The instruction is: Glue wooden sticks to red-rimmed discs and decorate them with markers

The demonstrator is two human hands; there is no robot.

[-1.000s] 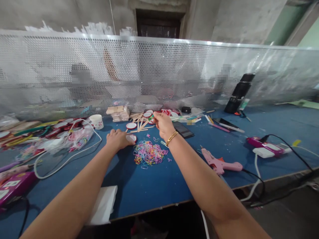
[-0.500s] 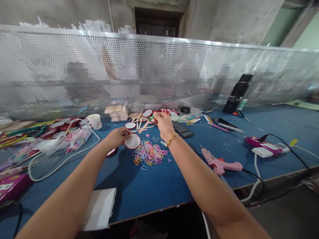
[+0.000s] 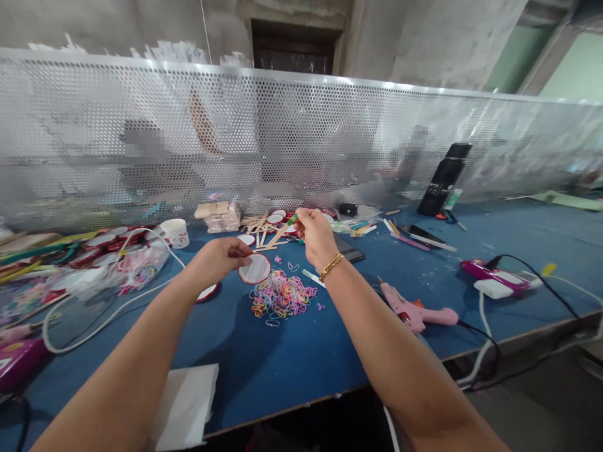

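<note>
Many small multicoloured loops (image 3: 285,295) are heaped on the blue desk (image 3: 273,370). Just beyond, a round white red-rimmed disc (image 3: 254,269) is pinched by the left hand (image 3: 222,257); farther, a flat green-ended wooden stick (image 3: 284,230) is pinched by the right hand (image 3: 316,235). Both should be gripped lightly, steadily.

A perforated metal screen (image 3: 330,119), its top edge (image 3: 339,79) catching light, stood along the blue table's (image 3: 282,367) far side before a grey wall (image 3: 443,37) with a dark recessed opening (image 3: 294,51).
</note>
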